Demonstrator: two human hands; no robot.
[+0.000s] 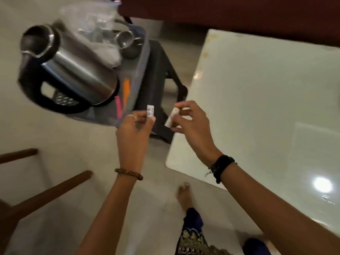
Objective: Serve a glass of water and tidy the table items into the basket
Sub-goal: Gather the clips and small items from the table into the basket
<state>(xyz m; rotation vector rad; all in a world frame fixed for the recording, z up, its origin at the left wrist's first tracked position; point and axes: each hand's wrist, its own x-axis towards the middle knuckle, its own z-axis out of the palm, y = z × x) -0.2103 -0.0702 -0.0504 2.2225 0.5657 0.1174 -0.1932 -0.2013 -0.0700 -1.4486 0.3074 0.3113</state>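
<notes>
Head view shows one grey basket (pixel 141 57) sitting on one dark stool (pixel 161 70) beside the white table (pixel 257 107). Inside the basket stand one steel kettle (pixel 73 67) with a black handle, one small steel cup (pixel 126 38) behind it, one clear plastic bag (pixel 92 21) whose contents are too blurred to name, and two markers, one orange marker (pixel 126 89) and one pink marker (pixel 118 107), lying along the near right wall. Two small things are held in the air just above the basket's near corner. The left hand (pixel 134 129) pinches a small white card (pixel 150 111) between thumb and forefinger, upright, with dark marks on it that cannot be read; its other fingers are curled in. The right hand (pixel 191 122) pinches a small white tube (pixel 170 117), tilted, between thumb and fingertips, its other fingers loosely bent. Card and tube are near each other but apart. The basket's far end is hidden behind the bag and kettle, and the whole basket area is smeared by motion. One beaded bracelet (pixel 128 173) circles the left wrist, and one black band (pixel 221 166) the right. Two wooden chair legs (pixel 46 196) cross the lower left, cut off by the frame edge. One bare foot (pixel 184 196) stands on the tiled floor (pixel 55 144) below the hands.
</notes>
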